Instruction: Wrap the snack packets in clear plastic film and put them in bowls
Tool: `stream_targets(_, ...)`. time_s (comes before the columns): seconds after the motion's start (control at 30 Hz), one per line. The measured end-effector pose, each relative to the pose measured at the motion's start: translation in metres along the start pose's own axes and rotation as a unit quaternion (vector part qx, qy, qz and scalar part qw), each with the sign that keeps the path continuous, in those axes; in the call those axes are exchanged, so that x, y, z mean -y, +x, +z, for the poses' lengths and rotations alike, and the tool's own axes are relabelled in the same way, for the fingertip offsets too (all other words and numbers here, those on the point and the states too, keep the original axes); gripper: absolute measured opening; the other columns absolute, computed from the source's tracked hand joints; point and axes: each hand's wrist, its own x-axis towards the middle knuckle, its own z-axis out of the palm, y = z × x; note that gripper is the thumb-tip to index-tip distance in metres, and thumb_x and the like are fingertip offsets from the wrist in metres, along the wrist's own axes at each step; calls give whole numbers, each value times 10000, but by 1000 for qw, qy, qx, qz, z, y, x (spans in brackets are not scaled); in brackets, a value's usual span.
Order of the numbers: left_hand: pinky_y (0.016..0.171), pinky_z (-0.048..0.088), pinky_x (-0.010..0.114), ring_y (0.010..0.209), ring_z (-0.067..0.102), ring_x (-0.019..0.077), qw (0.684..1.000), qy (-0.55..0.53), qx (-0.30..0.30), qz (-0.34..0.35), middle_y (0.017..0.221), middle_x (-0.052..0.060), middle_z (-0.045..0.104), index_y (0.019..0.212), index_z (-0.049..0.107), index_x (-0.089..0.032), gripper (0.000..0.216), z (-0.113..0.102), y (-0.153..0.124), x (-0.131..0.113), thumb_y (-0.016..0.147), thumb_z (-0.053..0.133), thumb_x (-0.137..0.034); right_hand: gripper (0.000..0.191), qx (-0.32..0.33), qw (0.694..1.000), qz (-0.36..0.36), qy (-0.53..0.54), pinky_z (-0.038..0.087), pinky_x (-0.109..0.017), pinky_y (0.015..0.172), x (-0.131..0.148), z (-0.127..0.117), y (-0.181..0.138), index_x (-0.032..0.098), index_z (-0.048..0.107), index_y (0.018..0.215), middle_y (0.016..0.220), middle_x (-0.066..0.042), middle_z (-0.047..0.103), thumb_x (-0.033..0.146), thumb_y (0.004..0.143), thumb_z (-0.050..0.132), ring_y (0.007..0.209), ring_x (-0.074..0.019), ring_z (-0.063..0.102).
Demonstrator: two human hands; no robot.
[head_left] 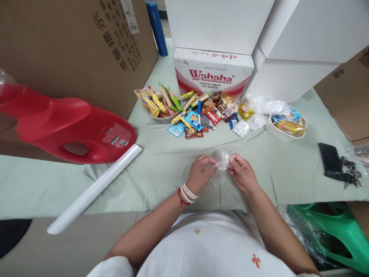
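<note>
My left hand and my right hand meet over the pale green cloth, both pinching a small clear plastic bag between them. The left wrist wears white bead bracelets and a red thread. Beyond the hands lies a heap of wrapped snacks, partly in a shallow dish. A white bowl at the right holds a few more wrapped snacks.
A red jug lies on its side at left beside a white roll. A Wahaha water carton and white boxes stand behind. Loose clear bags, a black wallet with keys and a green plastic item are at right.
</note>
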Motion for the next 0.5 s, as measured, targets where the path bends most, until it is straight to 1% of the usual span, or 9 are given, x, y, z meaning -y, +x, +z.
stream_targets(0.07,795,463,308,799,576,168,991,-122,6,-51,771,4,632,778,653,-193,347,-3,5,2,794,788,-513,501,-9,1000,0,-10,265,-213,512,3,-6,-1,193,574,709,650,51,386,590,729,879,588,-89,307)
stream_targets(0.13,736,465,276,745,562,140,967,-232,25,-102,754,-18,607,798,614,-197,421,-13,12,3,741,831,-553,499,-15,1000,4,-11,242,-213,501,6,-16,-3,195,565,722,645,55,376,593,747,864,575,-86,291)
stream_targets(0.2,701,465,255,730,564,129,949,-282,35,-138,757,-25,598,817,592,-204,459,-28,23,4,694,869,-548,489,-12,1000,20,-10,238,-215,499,8,-27,-5,196,562,738,642,57,385,580,750,864,567,-84,295)
stream_targets(0.27,686,456,242,742,562,127,953,-267,9,-142,781,-19,603,825,597,-202,455,-43,36,6,668,886,-517,486,1,999,43,-12,234,-219,500,8,-33,-8,196,561,746,632,59,390,572,743,869,559,-83,298)
stream_targets(0.3,695,454,240,768,564,130,962,-242,-22,-126,815,-9,617,835,610,-199,438,-49,42,6,661,887,-490,488,10,998,53,-15,227,-221,497,6,-34,-9,197,558,744,628,61,389,572,739,870,557,-84,295)
stream_targets(0.37,729,454,242,824,563,138,976,-163,-125,-76,884,4,635,869,634,-197,398,-55,48,7,648,882,-415,497,17,998,62,-20,203,-225,488,1,-30,-9,198,550,735,627,63,379,577,728,871,555,-85,280)
stream_targets(0.43,743,447,246,813,545,135,971,-76,-225,-31,862,-6,621,883,637,-202,339,-52,43,7,679,850,-368,503,0,998,51,-23,196,-228,487,-6,-24,-9,201,549,736,638,63,376,591,724,866,561,-88,278)
stream_targets(0.47,724,438,246,770,527,131,970,-45,-238,-23,808,-17,599,859,633,-203,296,-47,37,7,715,825,-376,500,-13,999,42,-27,202,-229,491,-10,-20,-9,203,552,743,644,62,381,598,729,858,566,-90,283)
stream_targets(0.5,686,423,247,713,501,125,975,-27,-219,-30,740,-28,566,824,630,-201,269,-40,28,7,761,791,-407,493,-25,999,33,-32,210,-230,498,-13,-17,-9,205,557,752,647,61,386,603,741,847,569,-92,287)
